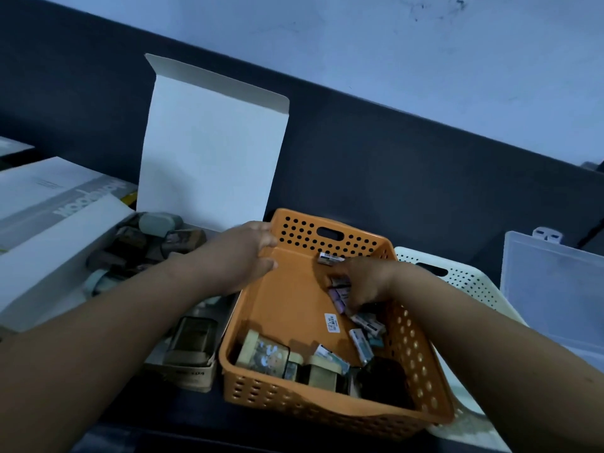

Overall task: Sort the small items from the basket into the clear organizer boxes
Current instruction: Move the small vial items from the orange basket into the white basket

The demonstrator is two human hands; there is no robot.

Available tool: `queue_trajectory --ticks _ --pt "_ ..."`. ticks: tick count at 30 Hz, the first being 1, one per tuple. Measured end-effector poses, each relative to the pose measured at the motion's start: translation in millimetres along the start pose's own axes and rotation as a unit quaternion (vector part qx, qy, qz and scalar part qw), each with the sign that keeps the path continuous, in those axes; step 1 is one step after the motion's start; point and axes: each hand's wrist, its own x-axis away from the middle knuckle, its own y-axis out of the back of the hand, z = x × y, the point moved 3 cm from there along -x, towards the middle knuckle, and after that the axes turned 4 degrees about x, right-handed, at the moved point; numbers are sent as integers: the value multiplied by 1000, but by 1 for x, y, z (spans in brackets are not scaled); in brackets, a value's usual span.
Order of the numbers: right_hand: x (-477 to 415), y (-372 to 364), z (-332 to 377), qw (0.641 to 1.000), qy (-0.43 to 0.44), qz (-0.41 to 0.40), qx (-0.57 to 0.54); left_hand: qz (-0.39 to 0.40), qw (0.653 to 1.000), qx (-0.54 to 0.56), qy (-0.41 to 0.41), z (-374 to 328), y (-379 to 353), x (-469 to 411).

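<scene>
An orange perforated basket [294, 289] sits in the middle, tilted, with small boxes and packets piled at its near end [327, 361]. My left hand [243, 253] grips the basket's far left rim. My right hand [362, 282] is inside the basket, its fingers curled around a few small purple packets [338, 294]. One small white packet [328, 258] lies loose near the far wall. A clear organizer box [552, 289] with its lid stands at the right edge.
A cream perforated basket [464, 279] lies under and right of the orange one. A white cardboard box with its flap up [209, 152] holds tape rolls and small items at left. A small clear case [192, 341] sits beside the basket.
</scene>
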Motion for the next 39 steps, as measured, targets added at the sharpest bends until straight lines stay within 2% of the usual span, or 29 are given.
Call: queue_trajectory --ticks 3,8,15,17,23,27,31,37,39 --pt "-4 -1 -2 999 10 3 -44 2 1000 9 -3 1 0 1" --pt "-11 -8 2 994 32 -75 -79 6 1000 25 -6 5 -1 0" --pt "-4 -4 13 977 88 -139 -137 5 999 31 -9 3 -1 2" --pt "-4 -2 9 966 99 -151 -184 6 999 31 -7 2 0 2" --pt "14 9 -8 890 135 -177 -398 5 1000 23 5 0 -1 2" --pt "30 13 -22 837 143 -188 -494 2 1000 7 6 0 -1 -1" --pt "46 14 -40 736 157 -165 -638 -2 1000 24 19 -1 -2 -2" --pt "74 11 -74 661 160 -194 -707 6 999 37 -6 -1 -2 -4" --pt "83 7 -87 660 140 -215 -706 10 1000 26 -11 -2 -2 -5"
